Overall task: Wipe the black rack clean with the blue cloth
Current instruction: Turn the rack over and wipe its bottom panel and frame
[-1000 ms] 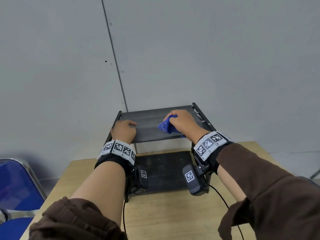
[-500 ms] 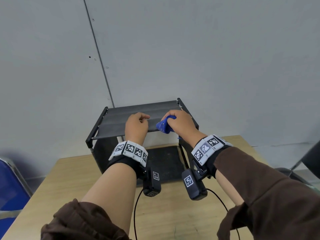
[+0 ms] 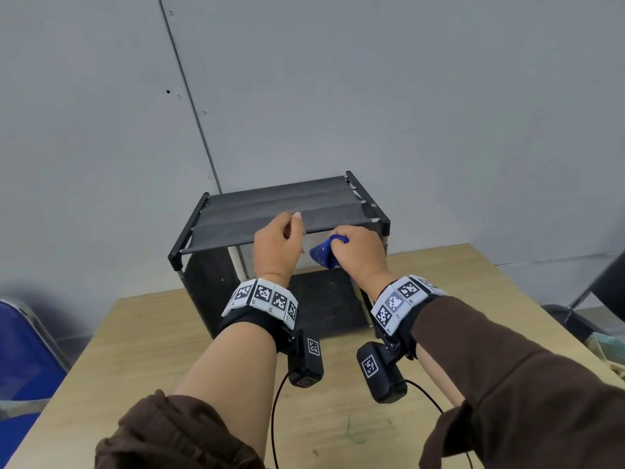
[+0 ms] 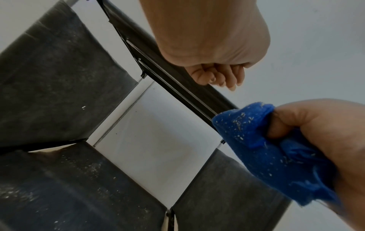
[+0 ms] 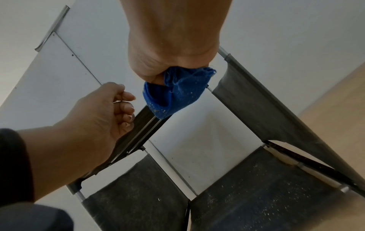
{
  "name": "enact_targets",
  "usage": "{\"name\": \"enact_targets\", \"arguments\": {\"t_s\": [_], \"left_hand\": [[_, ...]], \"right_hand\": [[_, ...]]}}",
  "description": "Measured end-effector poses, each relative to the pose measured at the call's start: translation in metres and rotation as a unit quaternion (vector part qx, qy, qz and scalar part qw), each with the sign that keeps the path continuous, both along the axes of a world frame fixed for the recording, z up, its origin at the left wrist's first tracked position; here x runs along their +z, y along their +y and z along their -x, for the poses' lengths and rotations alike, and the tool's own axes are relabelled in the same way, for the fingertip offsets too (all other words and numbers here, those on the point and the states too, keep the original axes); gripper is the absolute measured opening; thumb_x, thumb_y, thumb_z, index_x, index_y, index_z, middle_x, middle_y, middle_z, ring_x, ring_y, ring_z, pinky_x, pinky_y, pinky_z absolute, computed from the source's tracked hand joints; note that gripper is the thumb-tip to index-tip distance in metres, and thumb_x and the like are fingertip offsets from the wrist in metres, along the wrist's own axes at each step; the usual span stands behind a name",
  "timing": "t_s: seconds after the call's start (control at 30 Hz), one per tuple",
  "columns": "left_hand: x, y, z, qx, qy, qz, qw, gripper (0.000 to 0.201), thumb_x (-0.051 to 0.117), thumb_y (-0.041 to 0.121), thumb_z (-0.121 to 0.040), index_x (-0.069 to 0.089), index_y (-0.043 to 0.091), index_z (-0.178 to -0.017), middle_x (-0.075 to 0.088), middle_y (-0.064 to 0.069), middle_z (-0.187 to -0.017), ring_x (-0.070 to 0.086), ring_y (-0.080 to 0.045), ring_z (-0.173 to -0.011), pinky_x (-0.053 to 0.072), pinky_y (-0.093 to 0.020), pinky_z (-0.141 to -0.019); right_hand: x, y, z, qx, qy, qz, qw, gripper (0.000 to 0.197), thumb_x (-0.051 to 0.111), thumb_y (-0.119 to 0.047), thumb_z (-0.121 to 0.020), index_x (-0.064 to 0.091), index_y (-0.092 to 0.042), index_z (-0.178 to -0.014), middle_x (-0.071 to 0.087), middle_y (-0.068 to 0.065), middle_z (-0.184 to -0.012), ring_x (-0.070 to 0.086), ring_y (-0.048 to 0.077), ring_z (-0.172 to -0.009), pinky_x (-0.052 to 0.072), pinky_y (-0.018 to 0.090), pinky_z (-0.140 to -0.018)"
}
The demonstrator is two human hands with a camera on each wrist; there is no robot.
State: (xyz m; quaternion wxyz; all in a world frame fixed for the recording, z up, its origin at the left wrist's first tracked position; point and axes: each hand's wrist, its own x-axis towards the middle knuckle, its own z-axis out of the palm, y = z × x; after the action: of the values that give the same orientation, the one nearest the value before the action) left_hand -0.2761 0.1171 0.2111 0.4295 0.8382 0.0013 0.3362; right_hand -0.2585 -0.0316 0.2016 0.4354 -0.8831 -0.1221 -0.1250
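Right now 2 hands are up at the front edge of 1 black rack [image 3: 270, 211], which sits on a wooden table [image 3: 142, 350] against a grey wall [image 3: 406, 96]. Rack has 2 fabric shelves, top & bottom, plus 2 dark fabric side panels; lower shelf is speckled w/ pale dust in both wrist views. Right hand [image 3: 359, 249] is fisted round 1 blue cloth [image 3: 323, 253], fingers clamped on it, a bunched corner sticking out toward the left hand; cloth is flecked w/ pale lint. It sits just in front of and below the top shelf's front bar, near the right end; can't tell if it touches the bar. Left hand [image 3: 278, 246] holds nothing, fingers loosely curled w/ small gaps between them, just beside the cloth, apart from it. 2 wrist bands w/ black-and-white markers, 1 per wrist. 1 blue chair [image 3: 23, 353] at far left, 1 dark chair [image 3: 605, 292] at far right.
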Motion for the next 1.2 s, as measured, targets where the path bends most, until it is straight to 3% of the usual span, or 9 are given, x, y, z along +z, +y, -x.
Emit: {"name": "enact_targets", "arguments": {"t_s": [0.13,0.2,0.33,0.5,0.63,0.87,1.07,1.13,1.2], "left_hand": [[-0.017,0.005,0.005,-0.017,0.029,-0.050,0.998,0.040,0.042,0.036,-0.095,0.061,0.014,-0.069,0.064,0.000,-0.058,0.064,-0.011,-0.054,0.057,-0.040,-0.060],[-0.027,0.005,0.008,-0.023,0.053,-0.082,0.995,0.041,0.039,0.036,-0.096,0.065,0.018,-0.070,0.066,0.003,-0.059,0.065,-0.012,-0.058,0.057,-0.040,-0.064],[-0.048,0.005,0.006,-0.035,0.102,-0.082,0.991,0.037,0.041,0.035,-0.095,0.071,0.022,-0.079,0.072,0.005,-0.069,0.068,-0.012,-0.068,0.057,-0.038,-0.072],[-0.069,0.010,-0.009,-0.043,0.156,-0.057,0.985,0.027,0.046,0.032,-0.088,0.070,0.022,-0.081,0.072,0.005,-0.078,0.066,-0.015,-0.078,0.056,-0.038,-0.077],[-0.095,0.017,-0.021,-0.051,0.174,0.002,0.984,0.019,0.053,0.024,-0.087,0.071,0.020,-0.086,0.072,0.007,-0.085,0.066,-0.011,-0.084,0.056,-0.036,-0.083],[-0.150,0.038,-0.054,-0.041,0.165,0.063,0.983,0.021,0.051,0.018,-0.088,0.072,0.020,-0.085,0.072,0.008,-0.086,0.067,-0.008,-0.088,0.053,-0.033,-0.092],[-0.193,0.045,-0.084,-0.031,0.202,0.141,0.969,0.025,0.050,0.016,-0.088,0.072,0.024,-0.081,0.073,0.005,-0.089,0.066,-0.012,-0.093,0.052,-0.030,-0.091],[-0.207,0.045,-0.092,-0.043,0.229,0.136,0.963,0.025,0.050,0.019,-0.089,0.074,0.025,-0.084,0.073,0.006,-0.093,0.064,-0.010,-0.097,0.048,-0.025,-0.089],[-0.220,0.047,-0.097,-0.057,0.256,0.118,0.958,0.025,0.051,0.021,-0.090,0.075,0.026,-0.087,0.073,0.009,-0.096,0.064,-0.008,-0.101,0.045,-0.023,-0.090]], "right_hand": [[-0.003,0.007,0.002,0.005,0.023,-0.009,1.000,0.030,0.044,-0.016,-0.086,0.073,-0.025,-0.091,0.067,-0.002,-0.083,0.060,0.018,-0.075,0.056,0.032,-0.047],[-0.006,0.010,0.003,0.009,0.029,-0.011,0.999,0.031,0.044,-0.015,-0.086,0.074,-0.025,-0.091,0.067,-0.001,-0.082,0.061,0.020,-0.075,0.055,0.032,-0.045],[-0.017,0.013,-0.001,0.038,0.075,-0.020,0.996,0.030,0.046,-0.013,-0.088,0.073,-0.026,-0.090,0.063,-0.001,-0.078,0.058,0.018,-0.070,0.043,0.022,-0.036],[-0.039,0.020,-0.013,0.033,0.090,-0.037,0.995,0.028,0.048,-0.013,-0.083,0.071,-0.030,-0.082,0.071,0.000,-0.087,0.064,0.022,-0.083,0.056,0.034,-0.055],[-0.063,0.022,-0.023,0.020,0.104,-0.055,0.993,0.027,0.048,-0.013,-0.085,0.069,-0.029,-0.090,0.069,0.002,-0.089,0.064,0.022,-0.079,0.050,0.024,-0.048],[-0.120,0.027,-0.052,-0.013,0.156,-0.095,0.983,0.031,0.044,-0.006,-0.087,0.069,-0.020,-0.102,0.067,0.007,-0.095,0.063,0.024,-0.069,0.047,0.019,-0.037],[-0.160,0.035,-0.082,-0.039,0.158,-0.111,0.980,0.032,0.043,-0.005,-0.082,0.068,-0.021,-0.094,0.066,0.005,-0.088,0.065,0.028,-0.065,0.060,0.039,-0.051],[-0.170,0.037,-0.090,-0.055,0.158,-0.123,0.978,0.034,0.042,-0.004,-0.081,0.068,-0.021,-0.095,0.066,0.004,-0.085,0.066,0.028,-0.062,0.060,0.041,-0.050],[-0.180,0.036,-0.097,-0.064,0.154,-0.118,0.979,0.031,0.042,-0.003,-0.082,0.066,-0.020,-0.091,0.064,0.002,-0.078,0.064,0.023,-0.057,0.056,0.030,-0.044]]}}
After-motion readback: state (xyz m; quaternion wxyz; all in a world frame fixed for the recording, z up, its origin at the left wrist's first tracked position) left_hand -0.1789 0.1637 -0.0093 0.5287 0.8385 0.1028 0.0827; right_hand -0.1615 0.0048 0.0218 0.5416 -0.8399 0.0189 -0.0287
